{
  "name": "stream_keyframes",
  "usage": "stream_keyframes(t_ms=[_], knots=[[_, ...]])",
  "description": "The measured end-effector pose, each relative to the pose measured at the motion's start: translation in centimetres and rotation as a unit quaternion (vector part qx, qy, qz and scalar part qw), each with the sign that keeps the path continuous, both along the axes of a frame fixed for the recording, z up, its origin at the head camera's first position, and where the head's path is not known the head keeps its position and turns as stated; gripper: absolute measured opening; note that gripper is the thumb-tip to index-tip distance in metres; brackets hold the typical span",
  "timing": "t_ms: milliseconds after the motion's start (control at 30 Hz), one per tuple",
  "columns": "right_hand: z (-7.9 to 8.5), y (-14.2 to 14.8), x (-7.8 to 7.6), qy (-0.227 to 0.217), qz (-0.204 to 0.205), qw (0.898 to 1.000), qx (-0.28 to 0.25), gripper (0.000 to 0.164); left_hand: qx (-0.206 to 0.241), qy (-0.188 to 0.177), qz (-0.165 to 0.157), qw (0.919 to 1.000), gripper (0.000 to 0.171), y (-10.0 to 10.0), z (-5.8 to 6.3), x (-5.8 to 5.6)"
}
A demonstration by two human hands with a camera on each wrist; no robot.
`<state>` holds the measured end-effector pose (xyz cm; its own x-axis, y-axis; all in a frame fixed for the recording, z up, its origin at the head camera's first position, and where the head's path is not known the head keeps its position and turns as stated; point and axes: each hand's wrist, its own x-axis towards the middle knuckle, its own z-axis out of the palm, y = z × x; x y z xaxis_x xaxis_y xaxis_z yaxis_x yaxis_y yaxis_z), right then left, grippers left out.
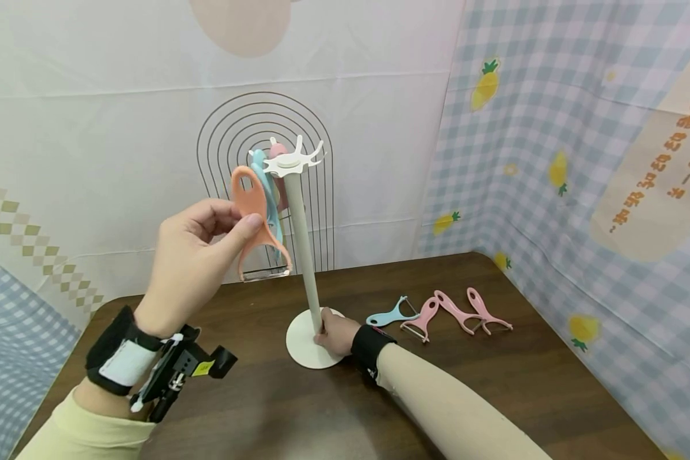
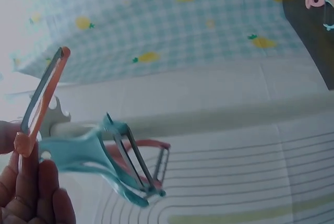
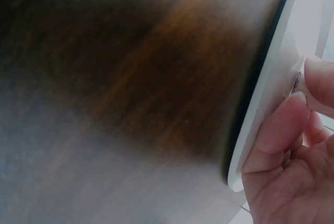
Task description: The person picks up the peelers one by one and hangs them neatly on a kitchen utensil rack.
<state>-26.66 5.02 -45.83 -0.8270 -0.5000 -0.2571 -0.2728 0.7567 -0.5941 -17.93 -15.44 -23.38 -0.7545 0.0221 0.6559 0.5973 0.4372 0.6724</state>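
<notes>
In the head view, my left hand (image 1: 198,246) pinches an orange Y-shaped peeler (image 1: 253,201) by its handle, blade end down, just left of a white stand's hooked top (image 1: 290,163). A blue peeler (image 1: 269,195) and a pink peeler (image 1: 278,150) hang from hooks there; the orange one partly covers the blue. The left wrist view shows the orange peeler (image 2: 46,98) edge-on, beside the hanging blue peeler (image 2: 78,153). Low down, my right hand (image 1: 340,333) grips the post (image 1: 302,239) just above the round base (image 1: 305,348). Its fingers are close against that base (image 3: 255,145) in the right wrist view.
Right of the stand, a blue peeler (image 1: 385,317) and several pink peelers (image 1: 427,312) lie on the brown table (image 1: 253,396). A white cloth (image 1: 121,160) hangs behind, and a checked cloth (image 1: 523,160) borders the right side.
</notes>
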Motion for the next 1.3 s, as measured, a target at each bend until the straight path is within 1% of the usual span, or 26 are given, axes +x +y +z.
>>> stream_keyframes(t_ms=[133, 300, 567, 733, 867, 967, 1133, 1300], knots=[[-0.8, -0.1, -0.5, 0.001, -0.003, 1.000, 0.004, 0.026, 0.011, 0.008, 0.003, 0.9999, 0.020, 0.7, 0.5, -0.2], [-1.8, -0.1, -1.1, 0.005, -0.008, 1.000, 0.008, 0.026, 0.011, 0.011, 0.004, 0.9999, 0.021, 1.2, 0.7, -0.4], [-1.6, -0.1, -1.0, 0.011, -0.007, 1.000, 0.006, 0.027, 0.001, 0.005, -0.001, 1.0000, 0.022, 1.6, 0.8, -0.7], [-2.0, -0.2, -1.1, 0.015, -0.009, 1.000, 0.013, 0.026, -0.002, 0.007, 0.000, 1.0000, 0.022, 1.7, 1.0, -0.9], [-1.8, -0.2, -1.0, 0.016, -0.007, 1.000, 0.013, 0.026, -0.008, 0.006, 0.007, 0.9999, 0.022, 1.7, 0.9, -0.9], [-1.2, -0.2, -0.7, 0.014, -0.004, 1.000, 0.011, 0.025, -0.016, 0.003, 0.011, 0.9998, 0.021, 1.7, 0.7, -1.0], [-0.5, -0.2, -0.2, 0.013, -0.002, 1.000, 0.012, 0.025, -0.018, -0.002, 0.006, 0.9998, 0.020, 1.6, 0.3, -1.0], [-0.5, 0.0, -0.3, 0.019, 0.000, 1.000, 0.014, 0.026, -0.029, -0.005, 0.004, 0.9996, 0.020, 1.6, 0.1, -1.0]])
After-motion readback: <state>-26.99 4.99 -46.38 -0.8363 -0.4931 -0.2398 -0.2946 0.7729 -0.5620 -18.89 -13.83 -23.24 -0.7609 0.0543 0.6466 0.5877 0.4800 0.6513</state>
